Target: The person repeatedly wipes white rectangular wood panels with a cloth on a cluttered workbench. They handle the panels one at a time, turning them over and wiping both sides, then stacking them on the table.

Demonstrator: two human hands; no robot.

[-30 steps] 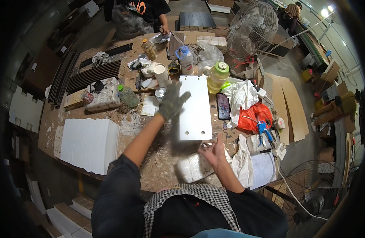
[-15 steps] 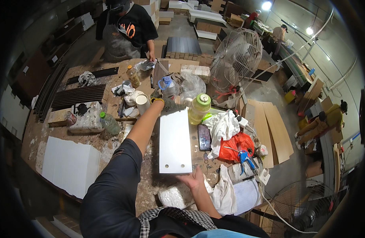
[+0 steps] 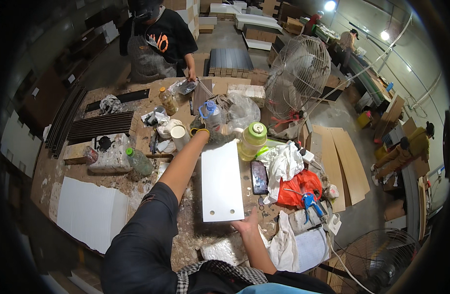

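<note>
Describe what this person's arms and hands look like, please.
The left hand wears a dark greyish glove with a yellow edge at the wrist; the right hand is bare. Dark, plain-looking sleeves leave both forearms uncovered. No cables show on either arm.

Orange lettering (image 3: pixel 159 42) on black shirt (image 3: pixel 180 36)

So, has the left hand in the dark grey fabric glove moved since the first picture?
Yes: the gloved left hand has moved away from the person and rightward, judged against the white cylindrical container on the brown table.
</note>
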